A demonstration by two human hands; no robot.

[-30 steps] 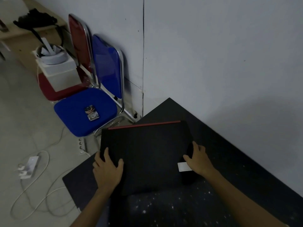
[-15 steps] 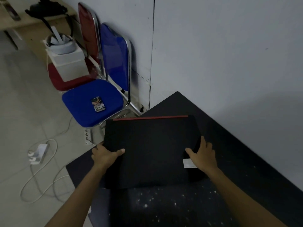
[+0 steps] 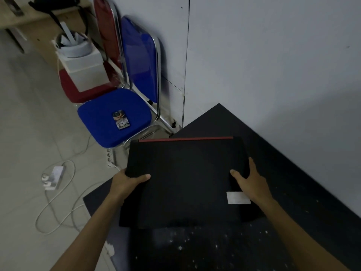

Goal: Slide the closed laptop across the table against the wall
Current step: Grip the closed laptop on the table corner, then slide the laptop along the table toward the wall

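Two hands on laptop (image 3: 185, 184), left hand (image 3: 127, 182) now clamping its edge, right hand (image 3: 252, 184) flat.

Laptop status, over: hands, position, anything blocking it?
Left hand grips laptop left edge; right hand rests on right edge. Laptop closed, askew, not yet against wall. Nothing visible between them on table.
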